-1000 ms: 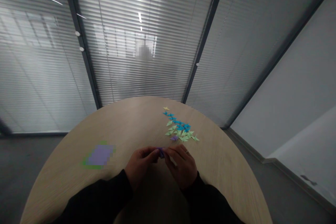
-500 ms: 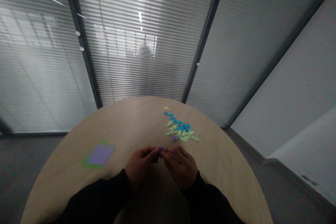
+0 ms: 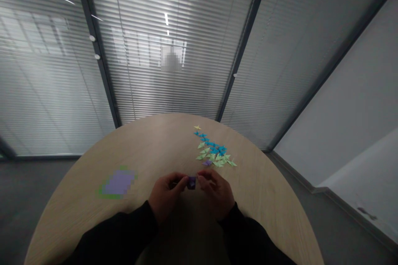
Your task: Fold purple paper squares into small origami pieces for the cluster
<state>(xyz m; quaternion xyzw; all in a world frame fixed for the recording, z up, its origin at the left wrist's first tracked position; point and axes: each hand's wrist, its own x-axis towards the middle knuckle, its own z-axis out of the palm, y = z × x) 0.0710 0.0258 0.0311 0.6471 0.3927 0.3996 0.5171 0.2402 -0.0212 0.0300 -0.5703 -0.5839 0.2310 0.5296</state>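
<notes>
A small piece of folded purple paper is held up between my hands over the near part of the table. My left hand pinches its left edge between thumb and fingers. At the right edge, the thumb and forefinger of my right hand are closed on the paper, with the other fingers curled behind. Just beyond my right hand lies a purple folded paper star, close to several pale green folded pieces. The underside of the held paper is hidden.
Several blue folded pieces and one yellow piece trail toward the far side of the round wooden table. A pixelated purple stack with green edges lies on the left. Glass panels with blinds stand behind.
The purple paper has turned to show a broader face between my fingers. My right fingers have shifted from over it to its right edge. The pieces on the table stay put.
</notes>
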